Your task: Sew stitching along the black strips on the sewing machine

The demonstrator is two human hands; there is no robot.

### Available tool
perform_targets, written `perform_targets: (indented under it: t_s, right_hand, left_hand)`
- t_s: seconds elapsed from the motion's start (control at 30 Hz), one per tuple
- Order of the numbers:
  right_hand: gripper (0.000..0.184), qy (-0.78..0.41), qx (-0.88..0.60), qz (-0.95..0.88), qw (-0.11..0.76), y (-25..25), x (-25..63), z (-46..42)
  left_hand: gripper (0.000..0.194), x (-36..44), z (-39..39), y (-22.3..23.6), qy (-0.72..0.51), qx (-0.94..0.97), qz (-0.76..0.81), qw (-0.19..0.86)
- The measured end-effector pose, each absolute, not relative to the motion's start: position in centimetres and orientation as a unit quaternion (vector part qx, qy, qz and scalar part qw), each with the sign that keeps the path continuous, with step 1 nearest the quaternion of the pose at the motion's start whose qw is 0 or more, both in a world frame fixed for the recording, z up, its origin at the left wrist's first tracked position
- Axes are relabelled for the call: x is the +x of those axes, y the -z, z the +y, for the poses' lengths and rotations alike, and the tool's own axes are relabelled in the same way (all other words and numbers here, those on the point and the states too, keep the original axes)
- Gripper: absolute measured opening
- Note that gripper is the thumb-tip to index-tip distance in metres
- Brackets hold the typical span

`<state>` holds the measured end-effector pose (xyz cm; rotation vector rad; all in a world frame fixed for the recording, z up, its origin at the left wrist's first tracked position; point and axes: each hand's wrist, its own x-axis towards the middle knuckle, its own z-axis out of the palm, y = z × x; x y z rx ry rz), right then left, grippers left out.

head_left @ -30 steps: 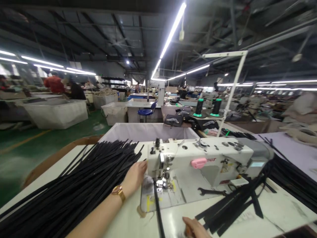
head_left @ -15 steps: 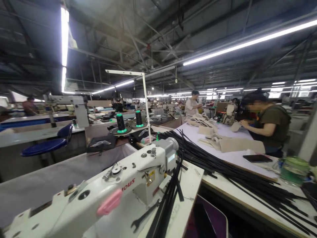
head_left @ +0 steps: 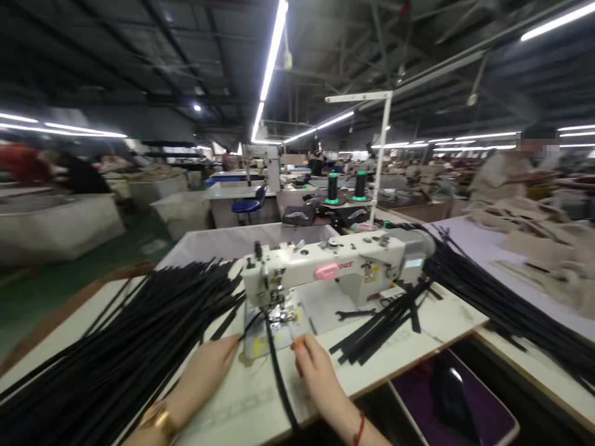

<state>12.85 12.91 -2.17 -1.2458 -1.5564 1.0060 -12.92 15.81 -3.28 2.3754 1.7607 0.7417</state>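
Note:
A white sewing machine (head_left: 297, 269) stands before me with its needle head over the metal plate. A narrow black strap (head_left: 275, 365) runs from under the presser foot toward the table's front edge. My left hand (head_left: 211, 368), wearing a gold watch, is left of the needle plate, its fingers closed on a black strap end (head_left: 246, 327) that curves to the needle. Right of the hanging strap, my right hand (head_left: 316, 368) is closed, thumb against finger. An orange spot shows at its fingertips; what it holds, if anything, is too small to make out.
Many black straps (head_left: 139, 328) are heaped left; a smaller bunch (head_left: 385, 322) and a wrench (head_left: 356, 314) lie right. Behind are thread cones (head_left: 332, 189) on a stand. An open drawer (head_left: 404, 396) is below right. Beige pieces (head_left: 534, 241) and a co-worker (head_left: 506, 167) are farther right.
My view has swung left and down, so the machine's needle end and the left strap heap show. Both my hands, out of view before, are now at the needle plate.

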Motion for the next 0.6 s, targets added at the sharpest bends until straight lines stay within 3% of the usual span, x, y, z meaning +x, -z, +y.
perform_targets:
  t_s: [0.07,0.17,0.6]
  right_hand:
    - [0.036,-0.548,-0.462,-0.577,0.393,1.5,11.4,13.6]
    - [0.024,-0.684,-0.445,-0.503,0.283,0.9,9.0,14.9]
    - [0.027,-0.725,-0.464,-0.445,0.248,1.2,2.0,20.5]
  left_hand:
    - [0.029,-13.8,15.3,4.4,-0.254,0.754,0.601,0.068]
    - [0.031,-13.7,15.9,5.4,-0.297,0.722,0.624,0.037]
    - [0.031,-14.5,16.5,6.5,-0.317,0.729,0.604,0.052]
